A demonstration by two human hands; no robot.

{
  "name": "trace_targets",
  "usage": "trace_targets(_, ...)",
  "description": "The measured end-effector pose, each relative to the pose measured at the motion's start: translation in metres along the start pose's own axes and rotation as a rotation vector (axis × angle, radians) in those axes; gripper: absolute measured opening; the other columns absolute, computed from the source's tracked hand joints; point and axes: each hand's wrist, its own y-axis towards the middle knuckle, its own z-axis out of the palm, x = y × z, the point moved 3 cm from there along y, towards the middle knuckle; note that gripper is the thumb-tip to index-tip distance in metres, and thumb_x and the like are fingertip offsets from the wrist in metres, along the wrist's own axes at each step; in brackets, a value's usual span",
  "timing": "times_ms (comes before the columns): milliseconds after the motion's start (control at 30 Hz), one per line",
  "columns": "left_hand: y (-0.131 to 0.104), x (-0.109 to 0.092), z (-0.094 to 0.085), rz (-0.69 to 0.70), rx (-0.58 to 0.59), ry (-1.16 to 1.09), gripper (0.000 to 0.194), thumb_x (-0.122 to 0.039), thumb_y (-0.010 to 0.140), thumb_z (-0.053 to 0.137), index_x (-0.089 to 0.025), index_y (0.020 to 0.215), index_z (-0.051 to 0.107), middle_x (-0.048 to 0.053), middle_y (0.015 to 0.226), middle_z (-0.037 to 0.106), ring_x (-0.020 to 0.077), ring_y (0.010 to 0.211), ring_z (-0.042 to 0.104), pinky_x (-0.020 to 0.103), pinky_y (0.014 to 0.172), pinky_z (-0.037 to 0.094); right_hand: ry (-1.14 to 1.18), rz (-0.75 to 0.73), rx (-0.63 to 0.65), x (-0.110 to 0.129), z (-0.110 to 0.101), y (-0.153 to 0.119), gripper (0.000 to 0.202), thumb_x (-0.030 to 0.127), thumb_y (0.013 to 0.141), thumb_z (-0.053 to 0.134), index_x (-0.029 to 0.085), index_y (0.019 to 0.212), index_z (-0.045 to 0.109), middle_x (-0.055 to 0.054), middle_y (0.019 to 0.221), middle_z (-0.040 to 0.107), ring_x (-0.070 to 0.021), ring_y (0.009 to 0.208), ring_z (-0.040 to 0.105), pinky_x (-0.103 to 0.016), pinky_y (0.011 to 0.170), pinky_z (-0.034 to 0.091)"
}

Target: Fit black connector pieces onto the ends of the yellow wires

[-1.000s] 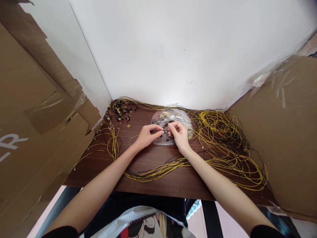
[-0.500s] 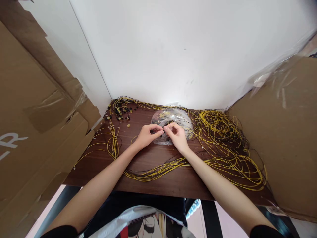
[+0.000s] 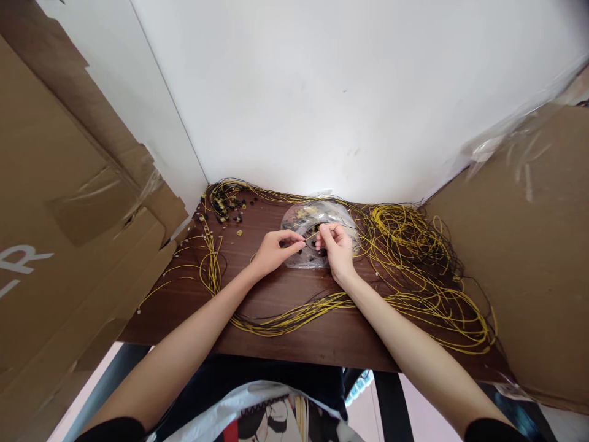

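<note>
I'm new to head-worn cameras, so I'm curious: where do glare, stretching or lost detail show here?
Head view: pale glare on the crumpled clear plastic bag; head view: the large brown cardboard panel at left seems stretched toward the edge; head view: the thin yellow wire between the bare left hand and bare right hand is too small to trace clearly.

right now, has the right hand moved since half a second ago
Yes: the right hand has shifted rightward, toward the right edge of the clear plastic bag.
</note>
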Motion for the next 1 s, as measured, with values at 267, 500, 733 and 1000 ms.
trace_targets(267,-0.0005,0.0002,-0.0008,0.002,0.018,0.0,0.022,-0.032,0.075,0.064,-0.012,0.083,0.07,0.006,0.079,0.07,0.0164,0.073,0.061,0.027,0.072,0.045,-0.28,-0.051,0.172,-0.0019,0.0027,-0.0039,0.029,0.046,0.075,0.066,0.018,0.074,0.058,0.002,0.062,0.055,-0.0109,0.056,0.049,-0.024,0.056,0.042)
trace_targets(500,-0.001,0.0002,-0.0006,-0.006,0.01,0.005,0.022,-0.033,0.075,0.065,-0.013,0.083,0.07,0.005,0.08,0.071,0.0168,0.074,0.062,0.027,0.071,0.046,-0.128,0.002,0.091,-0.0022,0.0017,-0.0027,0.031,0.048,0.075,0.065,0.019,0.074,0.053,0.003,0.063,0.056,-0.0098,0.054,0.05,-0.023,0.053,0.042)
trace_targets(733,-0.0003,0.0,-0.0006,-0.008,0.006,0.004,0.023,-0.034,0.074,0.065,-0.013,0.082,0.07,0.005,0.079,0.071,0.0169,0.074,0.062,0.027,0.072,0.046,-0.022,0.002,0.011,-0.0002,0.001,-0.0017,0.032,0.047,0.075,0.065,0.019,0.072,0.049,0.005,0.059,0.053,-0.0072,0.049,0.047,-0.021,0.049,0.04)
trace_targets(1000,-0.0012,-0.0006,-0.0006,-0.016,0.013,0.006,0.021,-0.032,0.075,0.066,-0.013,0.082,0.07,0.006,0.081,0.071,0.0172,0.076,0.062,0.027,0.074,0.046,-0.126,-0.012,0.071,0.0006,0.0022,-0.0032,0.031,0.048,0.076,0.064,0.02,0.076,0.052,0.004,0.063,0.055,-0.009,0.054,0.05,-0.022,0.052,0.043)
